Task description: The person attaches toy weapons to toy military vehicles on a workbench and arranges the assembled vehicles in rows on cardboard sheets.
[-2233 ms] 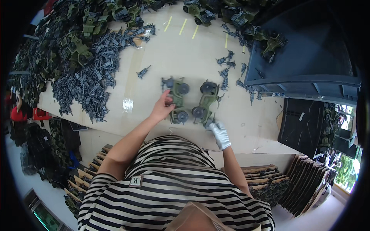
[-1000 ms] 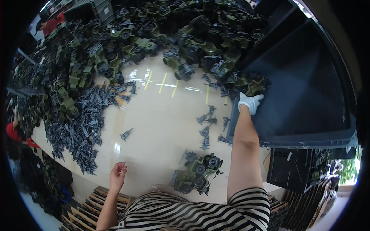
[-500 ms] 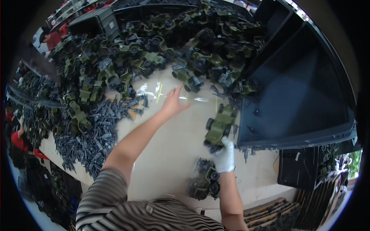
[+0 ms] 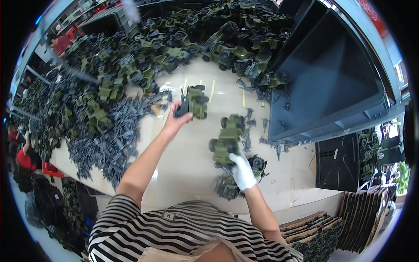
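Note:
My bare left hand (image 4: 174, 122) is closed round the dark end of a green toy jeep (image 4: 198, 102), its wheels showing along the side. My right hand (image 4: 243, 172), in a white glove, grips the near end of a second green toy jeep (image 4: 228, 133), which is held over the table slightly nearer to me. Beside and partly under the gloved hand, another toy jeep (image 4: 229, 187) with dark wheels rests on the table, partly hidden.
A large heap of toy jeeps (image 4: 174, 52) fills the far side. At the left lies a pile of small grey plastic pieces (image 4: 107, 144). A big dark bin (image 4: 325, 83) stands at right, with loose grey pieces (image 4: 247, 131) near it on the pale table (image 4: 179, 174).
My left hand, open and reaching before, has taken hold of a toy jeep from the heap's near edge and drawn it left. My right hand has shifted left with its jeep.

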`<state>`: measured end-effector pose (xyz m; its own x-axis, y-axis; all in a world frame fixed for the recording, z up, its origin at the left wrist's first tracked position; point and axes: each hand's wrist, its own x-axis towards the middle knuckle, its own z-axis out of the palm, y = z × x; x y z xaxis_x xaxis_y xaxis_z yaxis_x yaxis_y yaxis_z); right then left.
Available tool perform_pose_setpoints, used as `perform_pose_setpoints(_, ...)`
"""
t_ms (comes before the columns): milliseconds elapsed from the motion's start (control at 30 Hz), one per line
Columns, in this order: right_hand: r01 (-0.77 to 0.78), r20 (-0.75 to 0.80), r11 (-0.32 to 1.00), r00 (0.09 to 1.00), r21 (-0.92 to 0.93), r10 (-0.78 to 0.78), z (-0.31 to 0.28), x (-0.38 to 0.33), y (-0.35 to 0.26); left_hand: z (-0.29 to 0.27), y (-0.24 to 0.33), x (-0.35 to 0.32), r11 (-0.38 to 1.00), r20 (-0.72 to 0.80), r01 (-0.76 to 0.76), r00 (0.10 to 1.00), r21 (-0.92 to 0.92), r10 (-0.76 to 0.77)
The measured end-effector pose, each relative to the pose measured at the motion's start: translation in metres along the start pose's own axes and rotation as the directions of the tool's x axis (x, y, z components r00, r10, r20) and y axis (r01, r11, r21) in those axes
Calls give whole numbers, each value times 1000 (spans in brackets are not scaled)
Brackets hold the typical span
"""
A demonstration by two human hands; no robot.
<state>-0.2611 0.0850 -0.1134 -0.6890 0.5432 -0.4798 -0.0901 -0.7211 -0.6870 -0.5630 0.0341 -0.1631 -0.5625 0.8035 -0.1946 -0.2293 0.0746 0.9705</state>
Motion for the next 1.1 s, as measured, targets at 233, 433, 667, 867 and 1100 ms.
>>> perform_pose_setpoints(233,-186,-4,776,973,-602,231,14,-20,58,-66,-65,-182,964,59,259,965,-60,-255)
perform_pose_setpoints(433,101,129,257,987,-961,93,-1,-18,146,-132,-119,-239,779,351,-100,922,619,-160)
perform_pose_setpoints(667,136,119,339,990,-931,-71,5,-31,153,-89,-110,-227,827,-109,366,929,427,-355)
perform_pose_setpoints(867,70,29,293,989,-954,-142,-38,-75,155,-32,-121,-236,828,94,213,948,519,-303)
perform_pose_setpoints(1100,-18,-88,254,960,-967,-267,-127,-123,107,82,-156,-215,770,265,38,927,637,-265)
